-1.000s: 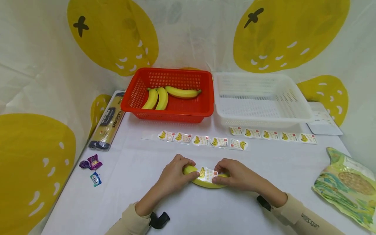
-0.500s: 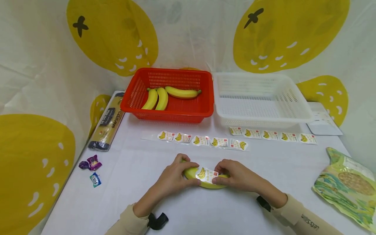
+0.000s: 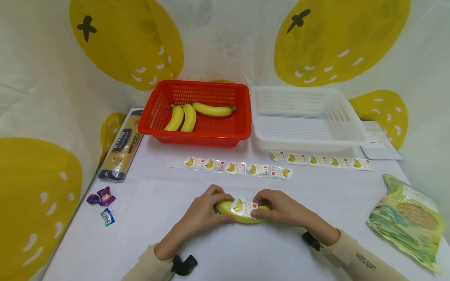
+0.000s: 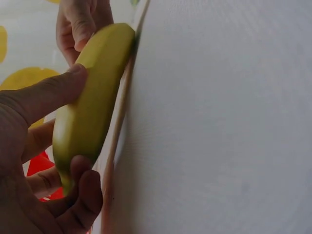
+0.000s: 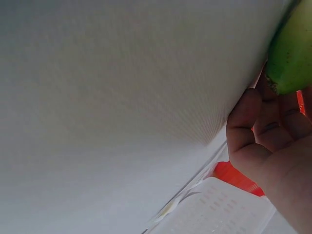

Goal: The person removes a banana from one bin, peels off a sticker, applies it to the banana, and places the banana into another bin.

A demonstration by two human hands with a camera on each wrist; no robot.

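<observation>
Banana (image 3: 242, 214) lies on table (image 3: 147, 203) near front edge, centre. L hand (image 3: 205, 208) curls round its left end, thumb on top; R hand (image 3: 281, 207) grips right end, fingertips pressing sticker (image 3: 243, 207) onto the peel. Sticker strips (image 3: 239, 168) w/ red basket (image 3: 197, 134) & white basket (image 3: 309, 138) toward back edge.

White bench (image 3: 225, 253) carries a red basket (image 3: 197, 134) and white basket (image 3: 309, 136) at the back; two sticker strips (image 3: 239, 168) before them; spaghetti pack (image 3: 121, 146) and sweets (image 3: 102, 201) left; a snack bag (image 3: 408, 218) right; a banana (image 3: 242, 217) near the front.
</observation>
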